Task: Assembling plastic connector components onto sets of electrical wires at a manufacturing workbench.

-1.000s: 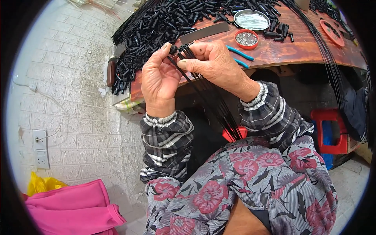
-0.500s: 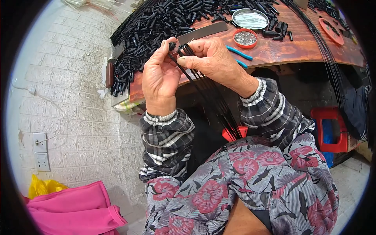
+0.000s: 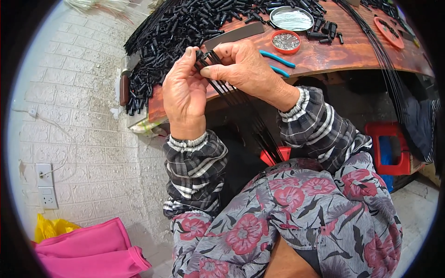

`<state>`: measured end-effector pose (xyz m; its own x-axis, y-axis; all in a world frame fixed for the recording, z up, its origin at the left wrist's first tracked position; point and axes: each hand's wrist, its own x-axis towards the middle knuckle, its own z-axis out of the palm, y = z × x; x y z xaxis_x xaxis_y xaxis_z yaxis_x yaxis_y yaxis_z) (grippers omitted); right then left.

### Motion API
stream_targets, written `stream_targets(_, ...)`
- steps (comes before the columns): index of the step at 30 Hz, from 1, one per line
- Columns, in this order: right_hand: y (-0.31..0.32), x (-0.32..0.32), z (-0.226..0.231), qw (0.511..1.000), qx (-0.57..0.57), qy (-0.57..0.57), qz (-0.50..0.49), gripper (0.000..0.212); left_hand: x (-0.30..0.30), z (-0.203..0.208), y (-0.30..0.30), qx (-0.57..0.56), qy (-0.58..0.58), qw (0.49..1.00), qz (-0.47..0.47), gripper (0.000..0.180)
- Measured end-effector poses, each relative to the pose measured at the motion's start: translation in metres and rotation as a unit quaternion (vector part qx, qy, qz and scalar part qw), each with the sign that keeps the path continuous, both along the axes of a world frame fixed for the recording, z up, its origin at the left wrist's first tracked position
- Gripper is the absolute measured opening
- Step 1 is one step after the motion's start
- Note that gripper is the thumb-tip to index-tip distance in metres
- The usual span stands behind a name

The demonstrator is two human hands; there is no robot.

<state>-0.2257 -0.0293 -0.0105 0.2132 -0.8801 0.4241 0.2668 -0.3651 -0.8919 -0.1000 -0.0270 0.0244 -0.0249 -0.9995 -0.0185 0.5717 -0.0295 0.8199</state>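
Head view shows your right hand (image 3: 245,69) pinching a bundle of thin, straight black rods (image 3: 265,136) between thumb and fingers, just below their upper ends, while the rods slope down from that grip toward your lap. Facing it, your left hand (image 3: 185,95) is palm-up, with thumb and forefinger pinching a small black end piece (image 3: 199,54) right beside those upper ends; whether it already sits on a rod you cannot tell, as the fingertips and dark parts blend together. The step in hand appears to be working on that end piece at the rod tips. The next move seems to call for a firm hold from your right hand, keeping the rods level at the top, and a fine, controlled push or turn from your left thumb. Beyond your left hand lies a heap of short black plastic tubes (image 3: 171,44); just beyond your right wrist rest pliers with teal handles (image 3: 278,59), and past them a round red-rimmed dish (image 3: 286,52) of small silver bits.
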Motion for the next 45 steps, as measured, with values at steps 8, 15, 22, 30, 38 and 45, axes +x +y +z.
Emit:
stream_targets(8,-0.007,0.000,-0.006,0.982,-0.072,0.111,-0.135,0.013,0.004,-0.003,0.001,-0.011,-0.014,0.999,-0.026,0.011)
stream_targets(15,0.004,-0.005,0.005,0.980,-0.051,0.143,-0.131,0.013,0.005,0.005,0.008,-0.018,-0.028,0.997,-0.074,0.015)
stream_targets(22,0.003,-0.003,0.001,0.994,-0.041,0.023,-0.094,0.019,0.012,0.001,0.014,-0.067,-0.104,0.989,-0.086,0.022)
stream_targets(30,0.002,-0.008,0.000,0.998,-0.055,0.036,-0.014,0.022,0.011,-0.007,0.012,-0.089,-0.086,0.990,-0.060,0.023)
stream_targets(38,0.004,-0.011,-0.005,0.987,-0.088,0.117,-0.060,0.019,0.004,-0.011,0.018,-0.132,-0.033,0.985,-0.102,0.024)
stream_targets(45,-0.002,-0.013,-0.001,0.998,0.039,-0.010,0.049,0.024,0.010,-0.015,0.014,-0.170,-0.067,0.978,-0.104,0.024)
